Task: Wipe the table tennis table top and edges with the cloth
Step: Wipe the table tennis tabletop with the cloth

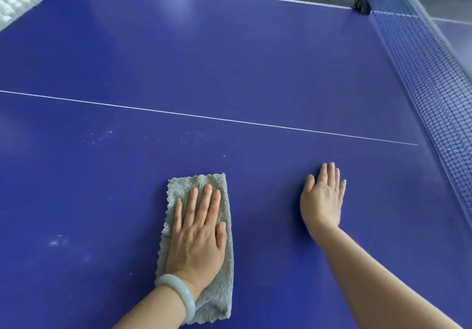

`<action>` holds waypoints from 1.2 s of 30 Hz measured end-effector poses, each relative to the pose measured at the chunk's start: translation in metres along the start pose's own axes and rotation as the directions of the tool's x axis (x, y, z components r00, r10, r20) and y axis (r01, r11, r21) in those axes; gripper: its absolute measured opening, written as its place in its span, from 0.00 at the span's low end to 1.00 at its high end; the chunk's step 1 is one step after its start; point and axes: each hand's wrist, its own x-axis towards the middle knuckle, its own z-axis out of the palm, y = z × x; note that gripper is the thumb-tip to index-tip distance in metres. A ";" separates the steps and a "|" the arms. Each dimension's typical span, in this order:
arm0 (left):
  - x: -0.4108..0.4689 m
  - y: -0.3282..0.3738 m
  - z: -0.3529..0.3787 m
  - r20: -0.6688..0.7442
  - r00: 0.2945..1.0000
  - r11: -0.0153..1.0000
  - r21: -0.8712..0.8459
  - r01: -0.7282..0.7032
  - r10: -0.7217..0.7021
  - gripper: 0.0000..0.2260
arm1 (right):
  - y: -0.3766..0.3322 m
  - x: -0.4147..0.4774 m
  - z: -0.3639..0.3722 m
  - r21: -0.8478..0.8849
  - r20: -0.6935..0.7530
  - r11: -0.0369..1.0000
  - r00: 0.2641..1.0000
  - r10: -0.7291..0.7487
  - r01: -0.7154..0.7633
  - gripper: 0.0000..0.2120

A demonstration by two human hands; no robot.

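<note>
The left hand (pixel 195 236) lies flat, fingers straight, pressing the folded grey cloth (pixel 201 300) onto the blue table (pixel 229 60), likely to drag it over pale smudges (pixel 101 135) nearby; the right hand (pixel 322 198) rests open-palmed, gripping nothing, seemingly for support.

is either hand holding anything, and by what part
Nothing is gripped. The left hand presses flat on the middle of the grey cloth; the right hand lies flat on the table.
</note>
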 end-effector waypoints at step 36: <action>0.201 -0.072 -0.004 0.013 1.000 0.997 0.076 -0.020 0.019 0.26 | 0.012 0.010 0.027 -0.228 0.050 0.966 0.993 -0.110 0.119 0.32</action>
